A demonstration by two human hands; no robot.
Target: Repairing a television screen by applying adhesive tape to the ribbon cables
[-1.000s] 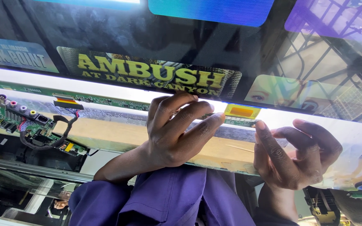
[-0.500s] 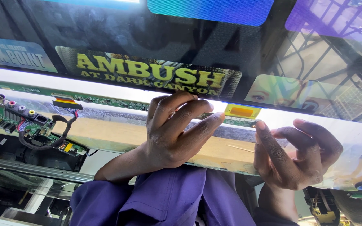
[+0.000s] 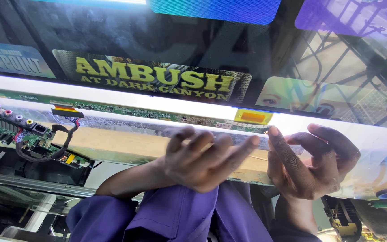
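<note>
Lit screen panel (image 3: 157, 58) upper frame | left hand (image 3: 202, 157) lifted off circuit strip (image 3: 157, 113), blurred, fingers spread, empty | right hand (image 3: 310, 161) stayed loosely curled, empty.

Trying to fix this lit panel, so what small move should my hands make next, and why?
Probably lower the left hand onto the yellow flex tab: it hovers, holding nothing, while the right hand has its index finger just below that tab.
</note>
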